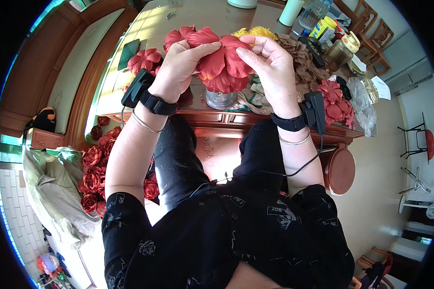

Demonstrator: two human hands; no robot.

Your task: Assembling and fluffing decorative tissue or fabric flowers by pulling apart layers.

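Note:
Both my hands are at a layered red fabric flower [212,62] near the table's front edge. My left hand [181,62] is closed on its left side, the thumb lying across the top petal and the other fingers partly hidden behind. On the other side my right hand [273,60] pinches the edge of a petal between thumb and fingers. Directly below the flower stands a clear round container [220,99], its top covered by the petals. Loose red petal pieces [144,59] lie left of my left hand.
Yellow flower pieces [260,32] and brown petal pieces [306,62] lie beyond and beside my right hand. More red petals [333,102], a clear plastic bag [362,106] and several bottles and jars crowd the right. Dark red flowers [92,178] are piled low at left; a round stool [341,171] stands right.

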